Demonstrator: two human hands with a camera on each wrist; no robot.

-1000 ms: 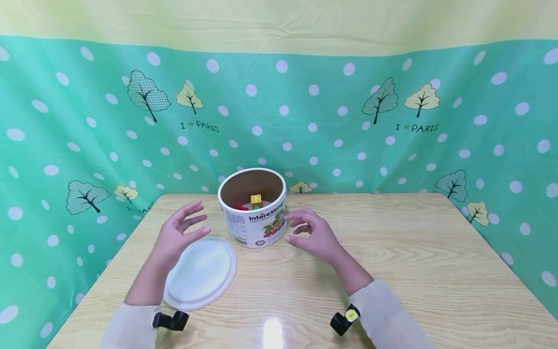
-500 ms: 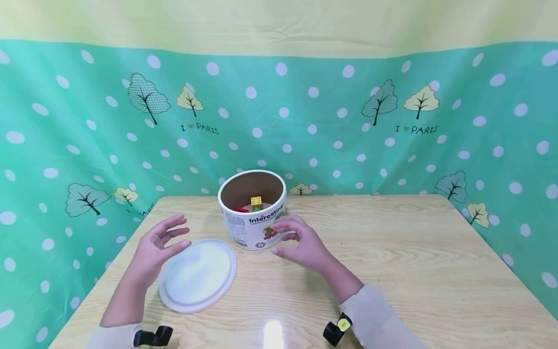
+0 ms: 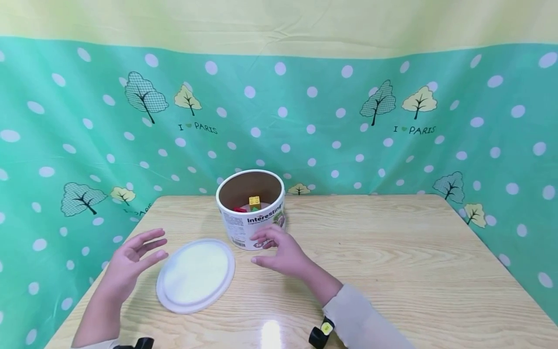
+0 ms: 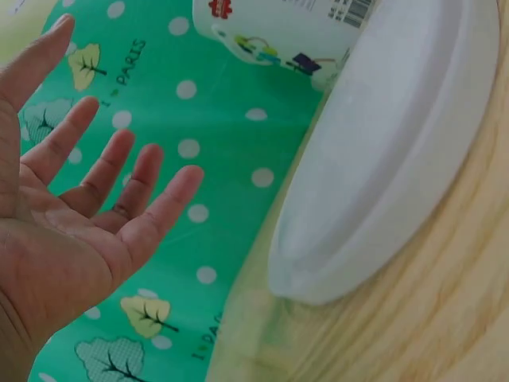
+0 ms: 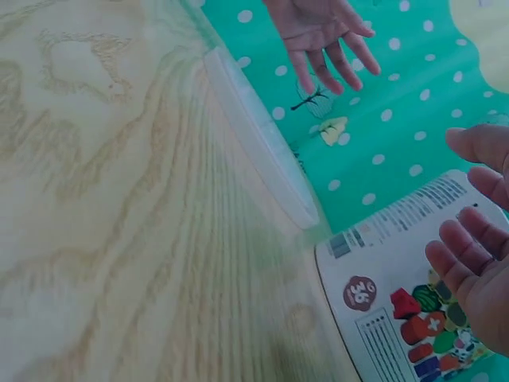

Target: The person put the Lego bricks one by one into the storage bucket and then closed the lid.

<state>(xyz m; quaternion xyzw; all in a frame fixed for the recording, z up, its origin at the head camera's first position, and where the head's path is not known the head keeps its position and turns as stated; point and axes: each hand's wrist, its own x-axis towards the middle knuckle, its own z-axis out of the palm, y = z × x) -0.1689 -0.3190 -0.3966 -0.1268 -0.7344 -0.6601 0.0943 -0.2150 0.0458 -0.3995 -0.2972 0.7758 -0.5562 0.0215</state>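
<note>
A round white lid (image 3: 196, 276) lies flat on the wooden table, between my two hands in the head view. My left hand (image 3: 131, 259) hovers at the lid's left side with spread, loosely bent fingers and nothing in them. To the lid's right, my right hand (image 3: 279, 252) hangs in front of a white printed tub (image 3: 235, 225), its fingers relaxed and holding nothing; it hides part of the tub's label. The tub stands without a cover behind the lid. Inside it a yellow toy brick (image 3: 255, 202) and a red piece (image 3: 240, 210) show.
The light wood table (image 3: 392, 261) reaches back to a green dotted curtain (image 3: 279, 116) with printed trees. Each wrist wears a small black camera mount (image 3: 320, 334). A light reflection shines on the table near the front.
Both hands have moved left and toward me; the right has passed from the tub's right side to its front, and the left has come off the lid's far edge to its left. Lid and tub stay put.
</note>
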